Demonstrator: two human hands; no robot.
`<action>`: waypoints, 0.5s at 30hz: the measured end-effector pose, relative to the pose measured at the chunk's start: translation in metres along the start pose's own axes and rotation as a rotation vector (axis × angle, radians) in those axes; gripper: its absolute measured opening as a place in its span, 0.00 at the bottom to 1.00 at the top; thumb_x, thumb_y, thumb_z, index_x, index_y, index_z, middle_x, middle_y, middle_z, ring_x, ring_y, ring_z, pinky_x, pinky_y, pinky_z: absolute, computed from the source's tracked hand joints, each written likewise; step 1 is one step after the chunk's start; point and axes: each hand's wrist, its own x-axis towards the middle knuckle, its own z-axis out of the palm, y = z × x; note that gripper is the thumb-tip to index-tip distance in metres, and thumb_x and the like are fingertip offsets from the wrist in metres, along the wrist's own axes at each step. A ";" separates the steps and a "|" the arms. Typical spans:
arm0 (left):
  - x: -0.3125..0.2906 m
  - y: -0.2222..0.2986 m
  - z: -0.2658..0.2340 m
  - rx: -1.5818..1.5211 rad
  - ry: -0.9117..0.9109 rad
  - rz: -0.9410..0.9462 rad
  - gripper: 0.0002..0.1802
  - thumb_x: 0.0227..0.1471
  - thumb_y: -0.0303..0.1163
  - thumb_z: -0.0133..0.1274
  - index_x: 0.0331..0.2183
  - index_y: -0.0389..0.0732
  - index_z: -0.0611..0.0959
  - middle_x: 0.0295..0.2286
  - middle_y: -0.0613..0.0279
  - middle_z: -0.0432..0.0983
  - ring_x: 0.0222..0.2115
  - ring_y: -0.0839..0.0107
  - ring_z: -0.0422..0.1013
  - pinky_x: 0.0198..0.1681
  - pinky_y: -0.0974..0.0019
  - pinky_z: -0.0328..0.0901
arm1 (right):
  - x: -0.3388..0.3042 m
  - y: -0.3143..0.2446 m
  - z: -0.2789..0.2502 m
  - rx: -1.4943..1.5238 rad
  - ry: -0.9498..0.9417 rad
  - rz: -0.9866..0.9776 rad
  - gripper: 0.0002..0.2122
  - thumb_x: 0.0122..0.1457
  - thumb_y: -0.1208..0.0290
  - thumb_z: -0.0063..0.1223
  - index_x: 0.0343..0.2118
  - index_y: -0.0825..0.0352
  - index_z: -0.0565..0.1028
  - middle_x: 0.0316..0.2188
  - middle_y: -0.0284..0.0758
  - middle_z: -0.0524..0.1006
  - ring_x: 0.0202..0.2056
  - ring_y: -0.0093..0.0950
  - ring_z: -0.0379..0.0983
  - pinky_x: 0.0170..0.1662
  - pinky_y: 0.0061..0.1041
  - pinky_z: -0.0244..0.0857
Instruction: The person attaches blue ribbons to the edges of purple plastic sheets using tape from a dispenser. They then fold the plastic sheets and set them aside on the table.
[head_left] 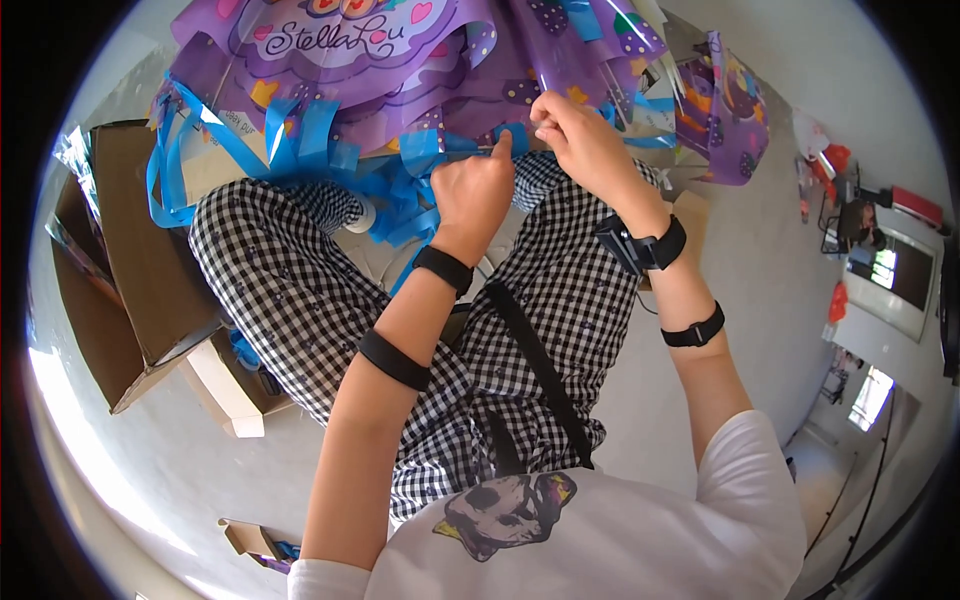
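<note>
A large purple printed plastic sheet (pixel 350 85), with a pale lettered panel, spreads across the top of the view beyond my knees. Strips of blue tape (pixel 297 140) run along its near edge, and several hang loose in loops and tangles. My left hand (pixel 470 195) is closed in a fist at that edge, one digit stretched up against a short blue tape strip (pixel 517 137). Just to the right, my right hand (pixel 585 145) is closed in a pinch against the purple sheet. What lies between its fingertips is too small to make out.
An open brown cardboard box (pixel 150 250) stands at my left, with a smaller open box (pixel 235 385) beside it. Another small box (pixel 252 540) lies farther back on the grey floor (pixel 710 370). A purple printed bag-like piece (pixel 735 115) sits at the far right.
</note>
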 end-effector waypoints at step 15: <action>-0.003 -0.003 0.001 -0.007 0.019 -0.002 0.19 0.45 0.32 0.54 0.43 0.54 0.84 0.10 0.63 0.70 0.10 0.65 0.68 0.13 0.62 0.59 | 0.028 -0.008 -0.019 -0.312 -0.202 -0.295 0.01 0.56 0.76 0.50 0.30 0.65 0.71 0.30 0.33 0.73 0.37 0.35 0.69 0.42 0.32 0.64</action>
